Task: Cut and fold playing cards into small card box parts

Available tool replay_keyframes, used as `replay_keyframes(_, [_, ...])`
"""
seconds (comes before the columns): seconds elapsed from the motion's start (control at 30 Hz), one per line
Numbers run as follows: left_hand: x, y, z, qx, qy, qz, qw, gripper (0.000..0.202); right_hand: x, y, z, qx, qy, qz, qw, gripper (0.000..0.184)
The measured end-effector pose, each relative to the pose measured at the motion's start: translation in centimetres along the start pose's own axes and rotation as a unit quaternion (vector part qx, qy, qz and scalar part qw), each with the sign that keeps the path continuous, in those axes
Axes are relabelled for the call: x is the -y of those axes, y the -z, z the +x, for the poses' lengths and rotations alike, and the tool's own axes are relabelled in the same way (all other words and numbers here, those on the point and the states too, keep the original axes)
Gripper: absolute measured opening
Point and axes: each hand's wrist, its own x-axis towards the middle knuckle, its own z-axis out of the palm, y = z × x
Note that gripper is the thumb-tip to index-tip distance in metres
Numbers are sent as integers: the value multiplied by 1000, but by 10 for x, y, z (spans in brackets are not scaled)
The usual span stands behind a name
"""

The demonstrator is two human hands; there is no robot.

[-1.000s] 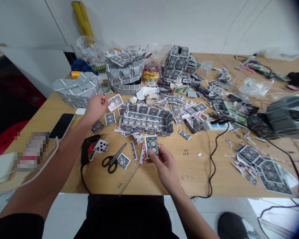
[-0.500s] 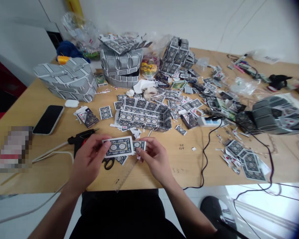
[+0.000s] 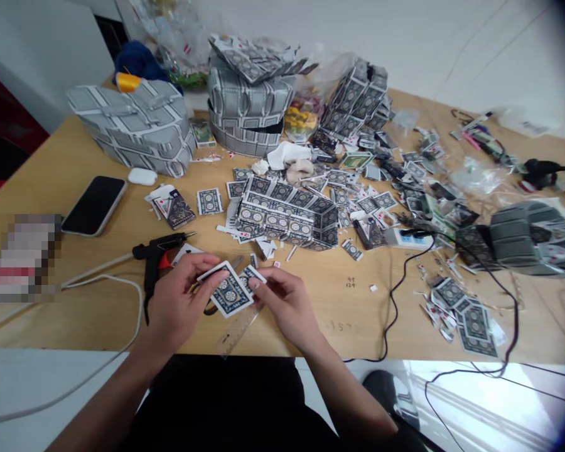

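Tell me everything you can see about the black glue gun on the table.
The glue gun looks like black plastic, with a red part, probably the trigger, under the body. It lies on its side on the wooden table, its thin metal nozzle pointing right towards the box made of cards. The handle points toward the near table edge, and a dark cord leaves its end. It lies just left of the left hand, which holds a playing card; whether they touch I cannot tell.

Large card [image 3: 228, 292] showing its dark patterned back, lying tilted above the table edge, small card [image 3: 251, 275] overlapping its right corner, both being pinched
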Motion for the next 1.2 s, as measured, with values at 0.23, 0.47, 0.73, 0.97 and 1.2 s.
replay_keyframes(0.23, [-2,-4,2,-4,-19,-3,1000,18,-2,-6,2,29,-45,70,996,29])
replay_keyframes(0.47, [-10,7,-1,107,5,-26,994,23,1,-1,3,15,-34,71,997,26])
replay_keyframes(0.73, [-8,8,-1,99,-65,37,992,12,-2,1,-1,3,-11,29,1000,28])
replay_keyframes(0.97, [-8,12,2,26,-380,106,918,25,2,9,-3,53,-66,106,991,46])
replay_keyframes(1.2, [-7,11,-10,31,-388,188,902,37,5,5,0,23,-78,52,995,33])
